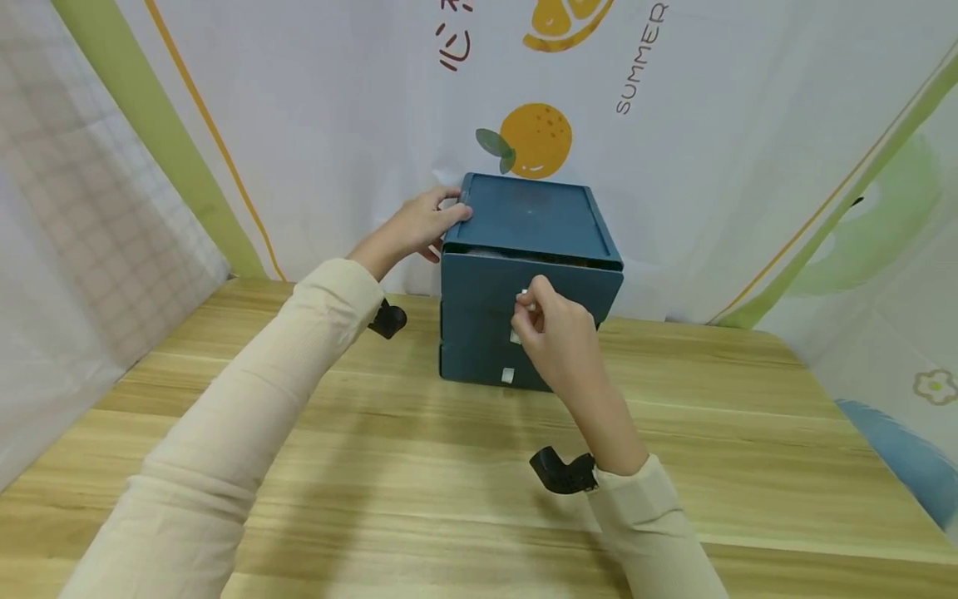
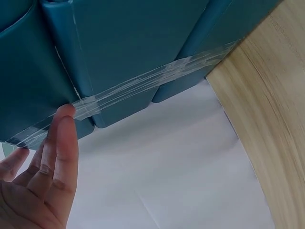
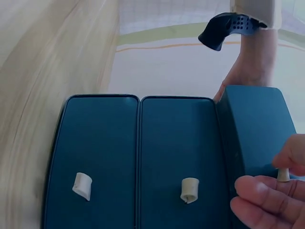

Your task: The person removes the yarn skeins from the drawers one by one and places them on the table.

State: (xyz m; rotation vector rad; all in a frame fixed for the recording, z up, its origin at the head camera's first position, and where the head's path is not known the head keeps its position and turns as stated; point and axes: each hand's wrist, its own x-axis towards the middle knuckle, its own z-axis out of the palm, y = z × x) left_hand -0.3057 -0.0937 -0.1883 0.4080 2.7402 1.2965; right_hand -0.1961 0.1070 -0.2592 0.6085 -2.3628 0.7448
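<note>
The blue drawer box (image 1: 527, 216) stands on the counter (image 1: 374, 499), its front toward the person. The left hand (image 1: 427, 220), unclasped with fairly straight fingers, touches its side and top edge, seemingly to brace it. The right hand (image 1: 557, 329) pinches a small pale pull tab (image 3: 283, 175), probably the easiest hold on the top drawer (image 3: 259, 129), which juts past the middle drawer (image 3: 178, 138) and bottom drawer (image 3: 102, 138). Clear tape (image 2: 143, 83) crosses the side; printed cloth (image 1: 337, 125) hangs behind. The right hand partly blocks the front.
</note>
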